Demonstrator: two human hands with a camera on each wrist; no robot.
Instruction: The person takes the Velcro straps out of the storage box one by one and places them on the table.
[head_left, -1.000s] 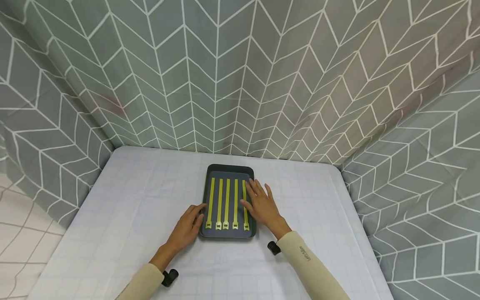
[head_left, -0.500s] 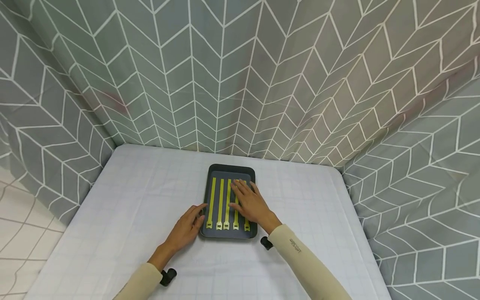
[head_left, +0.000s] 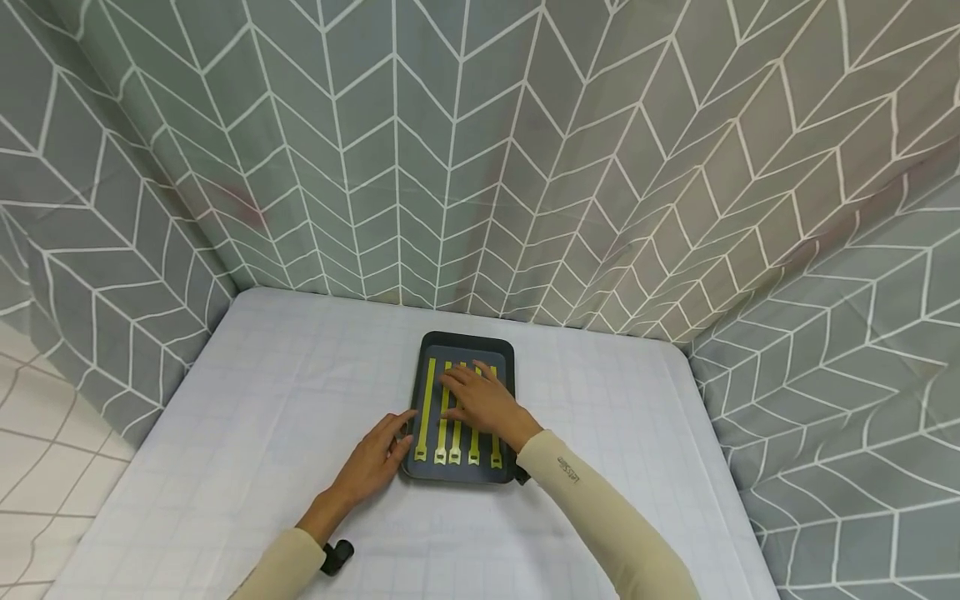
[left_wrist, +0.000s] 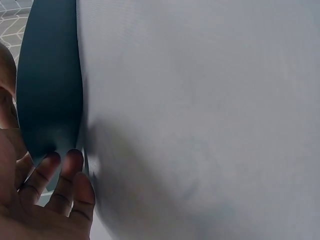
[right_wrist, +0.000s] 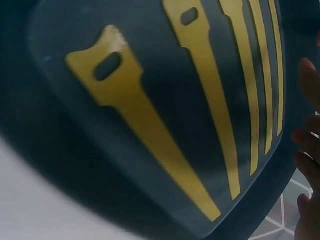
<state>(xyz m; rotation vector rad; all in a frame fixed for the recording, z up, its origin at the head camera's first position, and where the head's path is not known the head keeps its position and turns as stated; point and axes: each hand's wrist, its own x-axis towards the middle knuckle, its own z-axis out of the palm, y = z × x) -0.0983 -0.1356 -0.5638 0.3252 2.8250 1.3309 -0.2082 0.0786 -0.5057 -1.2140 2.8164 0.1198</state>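
Several yellow hook-and-loop cable ties point(head_left: 426, 408) lie side by side lengthwise in a dark tray point(head_left: 468, 340), their slotted heads toward me. My right hand point(head_left: 483, 406) is over the ties with its fingers spread, covering their middle parts; I cannot tell whether it touches them. In the right wrist view, fingers point(right_wrist: 311, 165) show at the right edge, apart from the flat ties point(right_wrist: 162, 145). My left hand point(head_left: 367, 467) rests at the tray's left rim. In the left wrist view, its fingertips point(left_wrist: 50, 162) touch the outside of the tray wall point(left_wrist: 50, 75).
The tray stands on a white cloth-covered table point(head_left: 315, 358). A patterned grey curtain point(head_left: 450, 167) hangs behind the table and along both sides. Small black wrist cameras point(head_left: 337, 557) sit at the sleeves.
My right hand has moved left from the tray's right side to above the middle ties. The left hand stays at the rim, and the ties keep their places.
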